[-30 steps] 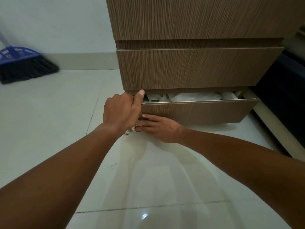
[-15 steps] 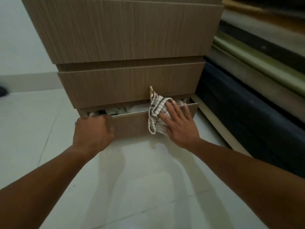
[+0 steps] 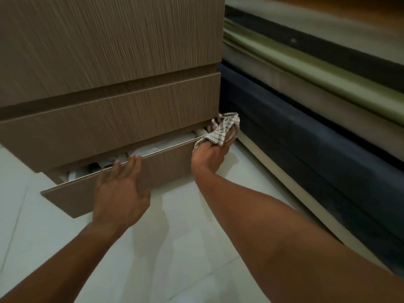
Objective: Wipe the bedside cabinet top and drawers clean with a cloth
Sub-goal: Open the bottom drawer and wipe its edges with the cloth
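Note:
The wood-grain bedside cabinet (image 3: 105, 51) fills the upper left. Its bottom drawer (image 3: 170, 169) is pulled partly out, with white items visible inside. My right hand (image 3: 211, 155) holds a white checked cloth (image 3: 223, 130) at the drawer's right end, by the cabinet's corner; the cloth covers the fingertips. My left hand (image 3: 119, 191) lies flat on the drawer front near its middle, fingers apart and reaching the metal top edge, holding nothing.
A bed with a dark blue base (image 3: 317, 162) and green bedding (image 3: 306, 73) runs along the right, close to the cabinet. A pale strip (image 3: 273, 171) lies along its foot. White tiled floor (image 3: 175, 248) lies in front.
My right hand slid the cloth rightward along the drawer's top edge to its right end. My left hand let go of the drawer's left part and opened flat nearer the middle. The view swung right.

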Available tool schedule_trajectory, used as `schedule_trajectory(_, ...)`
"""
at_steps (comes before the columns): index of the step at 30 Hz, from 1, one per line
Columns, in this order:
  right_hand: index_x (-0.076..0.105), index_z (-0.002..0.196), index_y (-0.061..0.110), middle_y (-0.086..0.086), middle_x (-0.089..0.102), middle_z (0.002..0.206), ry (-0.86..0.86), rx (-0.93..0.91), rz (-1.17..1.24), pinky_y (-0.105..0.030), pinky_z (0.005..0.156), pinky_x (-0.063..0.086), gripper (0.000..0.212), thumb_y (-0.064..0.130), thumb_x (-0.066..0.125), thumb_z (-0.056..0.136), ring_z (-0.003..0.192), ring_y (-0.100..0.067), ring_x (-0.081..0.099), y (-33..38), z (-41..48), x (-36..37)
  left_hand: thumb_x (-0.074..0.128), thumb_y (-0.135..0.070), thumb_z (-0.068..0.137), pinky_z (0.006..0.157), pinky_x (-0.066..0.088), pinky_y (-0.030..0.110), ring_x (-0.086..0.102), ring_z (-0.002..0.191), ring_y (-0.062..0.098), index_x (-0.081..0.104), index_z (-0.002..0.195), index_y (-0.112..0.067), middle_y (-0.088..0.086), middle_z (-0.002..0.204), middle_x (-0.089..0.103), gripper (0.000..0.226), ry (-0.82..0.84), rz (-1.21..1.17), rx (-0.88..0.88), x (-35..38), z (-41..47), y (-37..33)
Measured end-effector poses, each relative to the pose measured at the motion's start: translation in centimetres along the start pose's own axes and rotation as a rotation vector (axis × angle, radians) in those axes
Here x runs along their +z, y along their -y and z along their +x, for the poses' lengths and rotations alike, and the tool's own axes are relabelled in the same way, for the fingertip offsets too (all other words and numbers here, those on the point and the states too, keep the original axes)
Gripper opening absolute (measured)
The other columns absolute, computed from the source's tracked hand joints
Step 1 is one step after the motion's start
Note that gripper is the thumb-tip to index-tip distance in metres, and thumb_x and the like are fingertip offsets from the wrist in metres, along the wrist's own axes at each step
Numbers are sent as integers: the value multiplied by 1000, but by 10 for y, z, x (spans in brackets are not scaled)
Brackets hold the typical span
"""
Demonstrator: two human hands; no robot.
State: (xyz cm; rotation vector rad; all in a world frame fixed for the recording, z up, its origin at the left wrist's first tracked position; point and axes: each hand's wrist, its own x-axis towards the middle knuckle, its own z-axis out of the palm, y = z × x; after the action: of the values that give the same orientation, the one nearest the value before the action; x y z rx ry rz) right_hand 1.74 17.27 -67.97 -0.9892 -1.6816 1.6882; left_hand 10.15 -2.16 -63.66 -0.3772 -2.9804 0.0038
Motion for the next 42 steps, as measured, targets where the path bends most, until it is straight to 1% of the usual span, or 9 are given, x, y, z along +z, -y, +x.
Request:
schedule_trajectory(5,48,143,1,-18,56,140,242,397,138,-10,61,40,42,17,37,105,110,-25,63,-35,-8,-8,64,-39,83,116,24,55,24,147,33,21,156,-17,4,162,26,88,-14,-38,-31,5,6,-3)
schedule_trajectory(7,42,148,2,-20,49,149,219,477,254,-9,85,47,44,13,36,106,113,-18,59,-45,-22,-4,67,-37,81,115,24,56,24,147,34,23,156,-16,5,161,27,89,-10,-51,-34,5,8,-2)
schedule_trajectory(10,56,132,-5,-20,60,136,310,280,-226,-27,112,41,33,5,47,102,128,-30,56,-55,-42,0,68,-35,79,115,24,58,21,148,33,22,156,-17,5,162,24,92,20,-59,-27,4,9,-1)
schedule_trajectory(11,67,110,-2,-18,69,110,389,579,41,-22,95,51,20,2,52,97,105,-29,66,-46,-48,1,69,-36,79,116,23,58,20,149,33,22,156,-17,4,163,23,92,29,-63,-25,3,9,-1)
schedule_trajectory(14,61,75,4,-13,56,63,561,453,55,-23,52,46,26,29,64,74,52,-21,52,-20,-64,-17,69,-36,79,116,23,56,19,149,32,22,156,-18,3,163,21,92,55,-90,-26,-4,10,-1)
schedule_trajectory(17,70,94,11,-11,71,82,605,430,194,-33,79,53,73,79,59,72,75,-21,68,-5,-66,-18,69,-36,77,115,26,54,21,149,31,23,156,-18,2,162,23,93,74,-99,-27,-9,12,0)
schedule_trajectory(21,32,156,17,-8,45,152,427,532,380,-41,113,36,87,76,37,92,140,-29,44,15,-42,-8,65,-38,73,113,31,53,27,147,32,28,155,-17,3,160,29,93,76,-93,-17,-13,10,2)
schedule_trajectory(32,23,156,22,-9,39,156,-7,486,448,-52,116,34,70,61,35,99,137,-35,45,-4,20,23,54,-42,63,111,33,55,35,142,35,37,151,-13,6,156,39,94,23,-111,-5,-7,11,6)
schedule_trajectory(42,33,154,10,-14,44,154,180,695,400,-51,117,33,71,59,25,104,138,-38,45,-13,-17,29,57,-44,65,111,31,56,37,141,35,39,149,-12,8,154,41,92,-38,-81,29,5,15,10)
